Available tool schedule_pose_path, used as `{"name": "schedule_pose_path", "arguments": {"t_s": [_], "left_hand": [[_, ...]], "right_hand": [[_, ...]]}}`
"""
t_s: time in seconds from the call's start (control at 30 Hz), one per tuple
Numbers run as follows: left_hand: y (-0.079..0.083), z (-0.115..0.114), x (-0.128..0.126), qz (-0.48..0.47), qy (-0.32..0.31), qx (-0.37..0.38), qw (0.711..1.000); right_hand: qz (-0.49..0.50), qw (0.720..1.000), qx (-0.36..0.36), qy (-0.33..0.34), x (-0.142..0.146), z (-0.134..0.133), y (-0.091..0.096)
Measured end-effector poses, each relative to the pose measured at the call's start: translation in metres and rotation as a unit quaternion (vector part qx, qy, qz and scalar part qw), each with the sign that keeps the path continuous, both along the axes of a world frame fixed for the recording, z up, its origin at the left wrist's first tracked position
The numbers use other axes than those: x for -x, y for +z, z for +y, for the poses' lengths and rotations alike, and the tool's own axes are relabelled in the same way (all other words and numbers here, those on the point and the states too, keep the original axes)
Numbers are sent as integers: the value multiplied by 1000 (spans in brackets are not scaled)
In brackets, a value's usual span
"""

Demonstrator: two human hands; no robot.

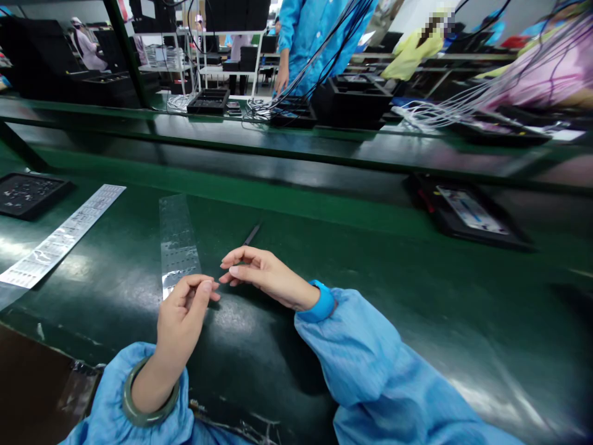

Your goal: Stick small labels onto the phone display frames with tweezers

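Note:
My left hand (183, 315) rests on the green bench mat (259, 346), its thumb and fingertips pinched together just over the lower end of a clear plastic film strip (176, 244). Anything tiny between those fingertips is too small to see. My right hand (262, 275) lies close by with its fingers loosely curled, holding nothing and almost meeting the left fingertips. Slim dark tweezers (251, 235) lie on the mat just above my right hand, untouched. The film carries rows of small dark marks.
A long printed label strip (62, 238) and a black tray of small parts (30, 194) lie to the left. A black tray with a printed sheet (470, 213) sits to the right. Beyond a raised bench, a co-worker in a blue smock (319, 37) stands among cable bundles and black trays.

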State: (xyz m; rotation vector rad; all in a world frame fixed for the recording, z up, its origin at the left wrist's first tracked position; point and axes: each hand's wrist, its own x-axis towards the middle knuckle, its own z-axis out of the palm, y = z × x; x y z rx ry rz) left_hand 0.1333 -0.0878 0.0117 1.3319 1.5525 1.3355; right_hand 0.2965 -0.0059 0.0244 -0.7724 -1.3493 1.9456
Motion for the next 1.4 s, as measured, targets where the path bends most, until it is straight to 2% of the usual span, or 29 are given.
{"name": "schedule_pose_path", "arguments": {"t_s": [0.23, 0.4, 0.47, 0.53, 0.6, 0.67, 0.7, 0.77, 0.83, 0.87, 0.9, 0.93, 1.0, 1.07, 1.13, 1.23, 1.3, 1.4], "left_hand": [[-2, -1, 0, -2, 4, -37, 999], [-1, -3, 1, 2, -51, -88, 995], [0, -5, 1, 5, -98, -119, 988], [0, -8, -1, 18, -192, -159, 968], [-1, -9, -3, 53, -309, -197, 929], [-3, -9, -5, 91, -382, -217, 894], [-4, -9, -6, 103, -388, -213, 891], [-4, -9, -6, 107, -352, -187, 911], [-4, -9, -5, 97, -293, -154, 939], [-4, -9, -5, 85, -266, -140, 950], [-4, -10, -4, 71, -244, -128, 959], [-4, -10, -4, 56, -229, -117, 965], [-4, -11, -4, 32, -214, -95, 972], [-5, -12, -4, 27, -204, -82, 975], [-6, -11, -5, 30, -196, -83, 977], [-7, -10, -4, 48, -194, -113, 973], [-7, -10, -3, 67, -199, -140, 968], [-5, -10, -1, 91, -215, -162, 959]], "right_hand": [[-47, 999, 8, 1, 3, 9, -26], [-47, 998, 27, 10, 1, 15, -37], [-39, 998, 40, 16, 0, 16, -38], [-21, 998, 56, 18, -1, 17, -37], [2, 997, 70, 20, -2, 18, -37], [15, 997, 74, 28, -3, 19, -37], [14, 997, 67, 31, -3, 19, -37], [-14, 1000, 17, 20, -5, 22, -38], [-83, 990, -104, -46, -10, 26, -39], [-131, 968, -193, -91, -13, 29, -40], [-184, 930, -290, -129, -16, 32, -41], [-237, 879, -384, -151, -20, 35, -43], [-328, 774, -524, -137, -27, 41, -48], [-391, 707, -582, -90, -31, 46, -53], [-430, 671, -600, -68, -31, 47, -56], [-455, 630, -626, -60, -28, 46, -56], [-466, 614, -635, -48, -26, 43, -53], [-477, 607, -634, -37, -24, 41, -52]]}}
